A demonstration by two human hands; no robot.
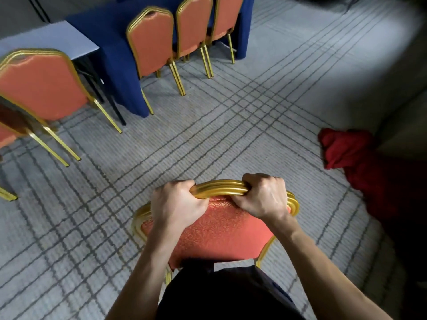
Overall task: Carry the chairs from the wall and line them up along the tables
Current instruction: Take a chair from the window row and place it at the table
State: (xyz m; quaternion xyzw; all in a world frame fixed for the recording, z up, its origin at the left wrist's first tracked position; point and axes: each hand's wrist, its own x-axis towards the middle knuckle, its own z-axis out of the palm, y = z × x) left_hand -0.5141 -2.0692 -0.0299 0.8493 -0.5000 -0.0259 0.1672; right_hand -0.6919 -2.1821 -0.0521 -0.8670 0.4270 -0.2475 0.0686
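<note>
An orange chair (219, 229) with a gold frame is right in front of me, its back facing up toward the camera. My left hand (178, 202) and my right hand (263, 195) both grip the gold top rail of its backrest, fingers curled around it. Its seat and legs are mostly hidden below the backrest and my body. Three matching chairs (152, 42) stand in a row against a table with a blue cloth (115, 54) at the top. One more orange chair (44, 86) stands at the left beside a bare grey table (57, 40).
Grey carpet with dark line pattern (231, 135) stretches between me and the tables. A crumpled red cloth (346, 148) lies on the floor at the right, next to a dark wall edge. Part of another gold chair leg (8, 196) shows at the far left.
</note>
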